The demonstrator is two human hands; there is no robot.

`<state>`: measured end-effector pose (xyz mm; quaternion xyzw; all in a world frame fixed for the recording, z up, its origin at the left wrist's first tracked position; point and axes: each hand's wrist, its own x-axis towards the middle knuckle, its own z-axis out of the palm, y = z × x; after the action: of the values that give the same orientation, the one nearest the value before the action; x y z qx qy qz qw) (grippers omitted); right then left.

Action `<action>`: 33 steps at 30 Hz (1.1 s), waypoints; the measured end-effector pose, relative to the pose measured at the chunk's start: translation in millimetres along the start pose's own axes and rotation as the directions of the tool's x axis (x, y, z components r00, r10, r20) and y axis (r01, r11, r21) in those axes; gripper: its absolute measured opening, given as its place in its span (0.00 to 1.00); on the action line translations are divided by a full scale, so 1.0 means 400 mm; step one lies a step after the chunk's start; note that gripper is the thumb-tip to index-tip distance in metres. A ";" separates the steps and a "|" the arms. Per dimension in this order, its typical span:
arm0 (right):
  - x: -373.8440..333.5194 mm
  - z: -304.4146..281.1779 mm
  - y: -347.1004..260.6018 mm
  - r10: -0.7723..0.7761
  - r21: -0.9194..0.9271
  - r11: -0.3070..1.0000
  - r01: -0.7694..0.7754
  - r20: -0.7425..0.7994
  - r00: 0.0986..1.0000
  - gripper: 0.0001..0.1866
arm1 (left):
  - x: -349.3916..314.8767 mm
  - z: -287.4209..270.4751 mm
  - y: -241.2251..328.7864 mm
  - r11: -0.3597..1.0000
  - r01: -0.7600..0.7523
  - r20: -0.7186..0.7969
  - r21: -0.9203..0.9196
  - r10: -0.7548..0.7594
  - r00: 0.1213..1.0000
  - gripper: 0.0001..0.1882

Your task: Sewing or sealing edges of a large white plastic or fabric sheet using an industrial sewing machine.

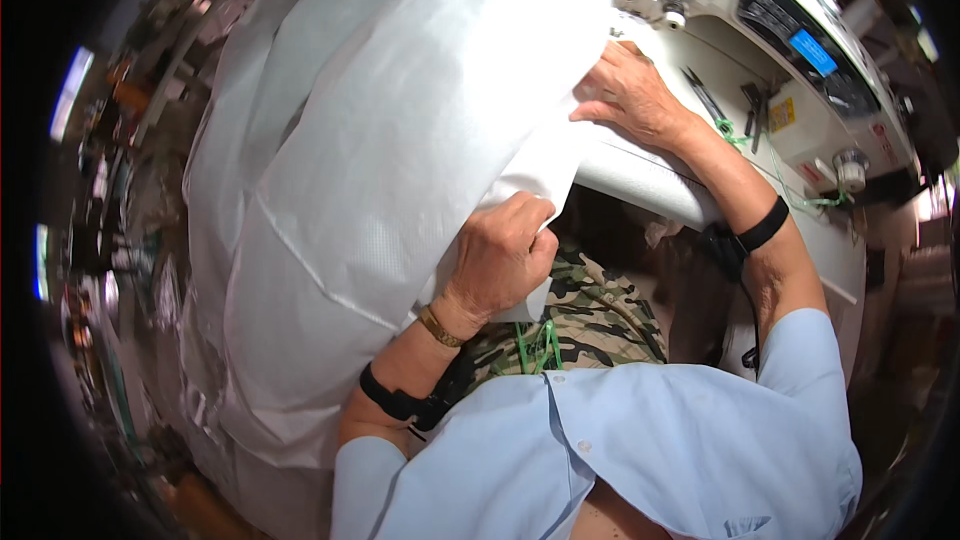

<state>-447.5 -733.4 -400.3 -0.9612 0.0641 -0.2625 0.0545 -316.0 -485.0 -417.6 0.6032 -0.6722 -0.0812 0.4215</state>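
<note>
A large sheet of white fabric point(370, 140) with a seam across it spreads over the left and middle of the view, draping down on my left side. My left hand point(503, 252) is closed on the fabric's near edge, above my lap. Farther off, by the head of a white sewing machine point(710, 0), my right hand point(632, 95) pinches the fabric's right edge, its fingertips partly lost in the glare. The needle area is mostly hidden behind the fabric and fingers.
Dark thread snips point(706, 98) with green string lie on the machine bed, right of my right hand. A control panel point(812, 50) with a lit blue screen sits on the machine arm, with a handwheel knob point(851, 172) below. The table's rounded front edge point(650, 180) runs beneath my right forearm.
</note>
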 end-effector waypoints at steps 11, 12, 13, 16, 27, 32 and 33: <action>-0.052 -0.002 -0.029 0.313 -0.199 0.926 -0.322 -0.079 0.947 0.22 | 0.083 0.034 -0.020 0.971 -0.227 0.125 0.078 0.217 0.968 0.02; -0.058 -0.004 -0.027 0.324 -0.197 0.922 -0.334 -0.081 0.943 0.22 | 0.095 0.037 -0.024 0.955 -0.275 0.147 0.116 0.257 0.955 0.04; -0.061 -0.005 -0.025 0.332 -0.194 0.920 -0.341 -0.080 0.940 0.22 | 0.108 0.039 -0.026 0.953 -0.280 0.150 0.117 0.261 0.953 0.04; -0.074 0.009 -0.022 0.330 -0.150 0.925 -0.349 -0.141 0.934 0.25 | 0.155 0.039 -0.031 0.920 -0.312 0.211 0.235 0.266 0.941 0.10; -0.079 -0.021 -0.025 0.483 -0.042 0.874 -0.484 -0.033 0.875 0.21 | 0.366 0.118 -0.052 0.843 -0.383 0.322 0.378 0.268 0.908 0.08; -0.074 -0.011 -0.004 0.464 -0.051 0.881 -0.471 -0.103 0.880 0.12 | 0.461 0.162 -0.064 0.852 -0.333 0.361 0.405 0.186 0.914 0.07; -0.070 -0.013 0.003 0.505 -0.043 0.859 -0.510 -0.095 0.858 0.10 | 0.478 0.170 -0.069 0.850 -0.335 0.366 0.408 0.183 0.912 0.07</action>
<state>-474.1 -730.9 -410.0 -0.9002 0.3259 -0.2752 0.0873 -324.9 -687.5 -387.9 0.5677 -0.8062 0.0445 0.1607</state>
